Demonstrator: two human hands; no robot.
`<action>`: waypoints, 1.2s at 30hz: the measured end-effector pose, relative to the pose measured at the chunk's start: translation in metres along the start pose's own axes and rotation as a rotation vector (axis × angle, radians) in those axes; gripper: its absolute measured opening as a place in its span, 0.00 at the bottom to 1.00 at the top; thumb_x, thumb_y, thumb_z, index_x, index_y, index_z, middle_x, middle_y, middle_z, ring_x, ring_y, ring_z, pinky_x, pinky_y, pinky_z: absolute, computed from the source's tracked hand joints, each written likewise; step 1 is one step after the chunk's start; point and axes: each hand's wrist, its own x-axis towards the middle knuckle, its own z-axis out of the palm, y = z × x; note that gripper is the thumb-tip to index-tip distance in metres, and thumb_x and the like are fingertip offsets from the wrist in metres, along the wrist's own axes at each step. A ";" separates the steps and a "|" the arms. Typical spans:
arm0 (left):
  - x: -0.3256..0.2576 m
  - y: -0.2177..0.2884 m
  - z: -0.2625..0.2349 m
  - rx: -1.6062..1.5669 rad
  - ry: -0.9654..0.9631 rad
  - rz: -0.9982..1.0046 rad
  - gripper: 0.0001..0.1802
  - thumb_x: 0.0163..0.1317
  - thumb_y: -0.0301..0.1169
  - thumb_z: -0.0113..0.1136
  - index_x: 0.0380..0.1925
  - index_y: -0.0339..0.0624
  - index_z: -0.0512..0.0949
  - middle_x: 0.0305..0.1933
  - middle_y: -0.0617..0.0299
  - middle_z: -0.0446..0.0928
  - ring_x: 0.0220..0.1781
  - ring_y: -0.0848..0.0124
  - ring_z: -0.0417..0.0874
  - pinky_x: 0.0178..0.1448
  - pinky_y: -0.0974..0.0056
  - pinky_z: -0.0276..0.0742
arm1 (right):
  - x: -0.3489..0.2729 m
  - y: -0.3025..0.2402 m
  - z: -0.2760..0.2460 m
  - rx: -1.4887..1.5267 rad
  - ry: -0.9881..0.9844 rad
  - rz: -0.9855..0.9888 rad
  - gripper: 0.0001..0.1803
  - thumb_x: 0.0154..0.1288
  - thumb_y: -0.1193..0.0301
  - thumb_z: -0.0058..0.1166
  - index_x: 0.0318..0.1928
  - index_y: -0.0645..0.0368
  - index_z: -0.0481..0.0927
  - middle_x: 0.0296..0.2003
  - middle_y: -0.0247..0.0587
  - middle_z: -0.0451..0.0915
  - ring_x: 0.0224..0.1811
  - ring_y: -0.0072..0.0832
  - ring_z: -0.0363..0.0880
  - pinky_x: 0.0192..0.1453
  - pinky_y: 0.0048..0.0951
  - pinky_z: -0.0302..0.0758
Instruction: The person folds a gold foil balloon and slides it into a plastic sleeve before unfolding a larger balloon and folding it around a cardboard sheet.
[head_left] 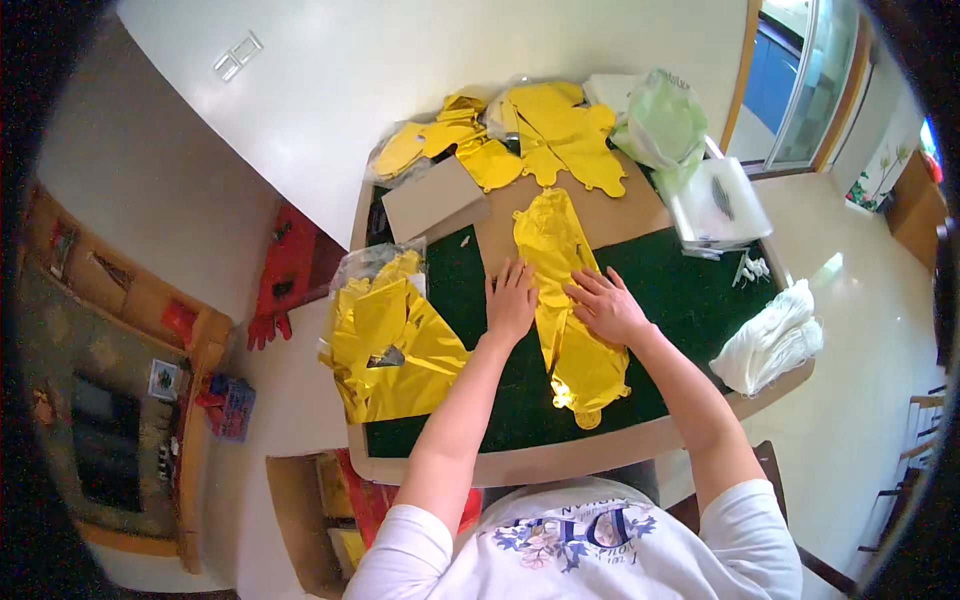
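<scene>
We see both hands laid flat on a long gold foil balloon [560, 300] that lies lengthwise across the green mat [690, 290] on the counter [520, 462]. The left hand [511, 300] presses its left edge with the fingers spread and straight, palm down; its grip is wide open and closes on nothing. The right hand [607, 305] rests on the balloon's right side, fingers likewise fanned out flat, so that grip too is open and only touching the foil. The balloon's far end reaches onto a brown cardboard sheet [610, 215].

To the left of the left hand sits a heap of gold foil pieces [395, 345], partly in clear wrapping. More gold foil shapes [545, 135] lie at the counter's far edge, beside a pale green bag [662, 125]. A white folded bundle [770, 345] lies near the right edge.
</scene>
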 end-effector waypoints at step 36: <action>-0.130 0.064 -0.077 -0.337 -0.094 0.029 0.13 0.55 0.29 0.65 0.42 0.51 0.84 0.58 0.60 0.74 0.63 0.58 0.69 0.65 0.54 0.65 | 0.000 0.006 0.005 -0.011 0.030 0.019 0.20 0.70 0.60 0.44 0.60 0.47 0.72 0.65 0.40 0.67 0.71 0.35 0.59 0.75 0.48 0.48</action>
